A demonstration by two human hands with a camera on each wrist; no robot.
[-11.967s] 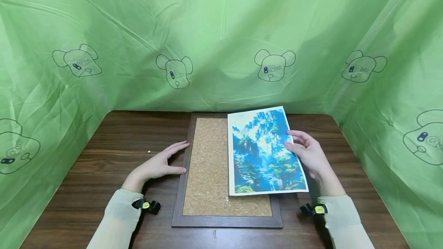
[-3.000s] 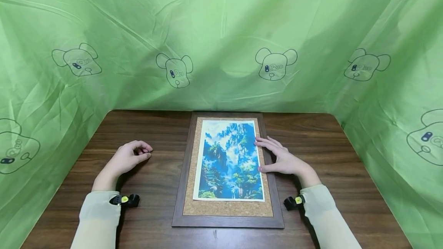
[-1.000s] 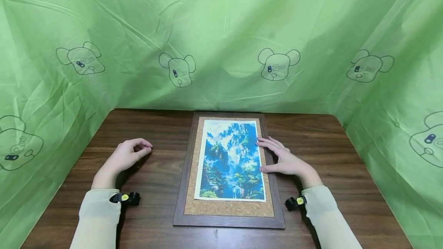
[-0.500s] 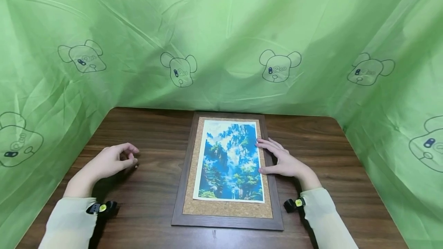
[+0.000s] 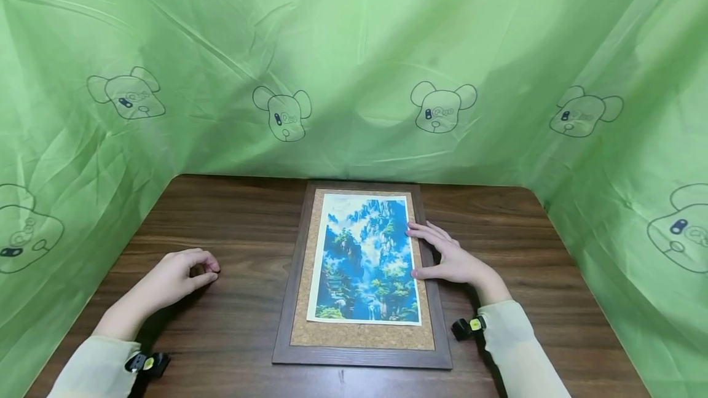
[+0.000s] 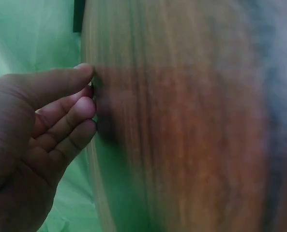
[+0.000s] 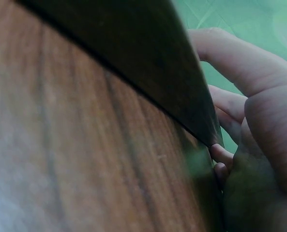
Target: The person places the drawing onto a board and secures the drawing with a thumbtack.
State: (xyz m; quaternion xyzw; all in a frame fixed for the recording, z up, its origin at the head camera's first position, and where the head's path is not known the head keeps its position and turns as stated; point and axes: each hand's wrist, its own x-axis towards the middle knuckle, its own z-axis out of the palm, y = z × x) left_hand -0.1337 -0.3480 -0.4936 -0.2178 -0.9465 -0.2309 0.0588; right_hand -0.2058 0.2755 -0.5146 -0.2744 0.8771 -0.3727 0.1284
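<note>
Near the middle of the table lies a cork board (image 5: pixel 359 335) in a dark brown frame (image 5: pixel 362 358). A blue-and-green mountain landscape print (image 5: pixel 365 263) lies flat on the cork. My right hand (image 5: pixel 456 261) rests with spread fingers on the print's right edge, thumb below. The right wrist view shows its fingers (image 7: pixel 220 154) at the board's dark frame (image 7: pixel 148 53). Left of the board, my left hand (image 5: pixel 171 275) has curled fingers, thumb and forefinger pinched low over the wood. A tiny pale tack is at that pinch, almost wholly hidden; the left wrist view shows the fingertips (image 6: pixel 87 106) together.
The brown wood-grain table (image 5: pixel 249 324) carries the board, its far frame side close to the table's back edge. Green cloth (image 5: pixel 354 66) with printed bear heads hangs behind and at both sides. Black wrist cameras (image 5: pixel 149 363) sit at the sleeve cuffs.
Earlier my right hand laid the print on the cork. My left hand went from the frame to the tack, then moved left and nearer with it. The right hand has stayed on the print since.
</note>
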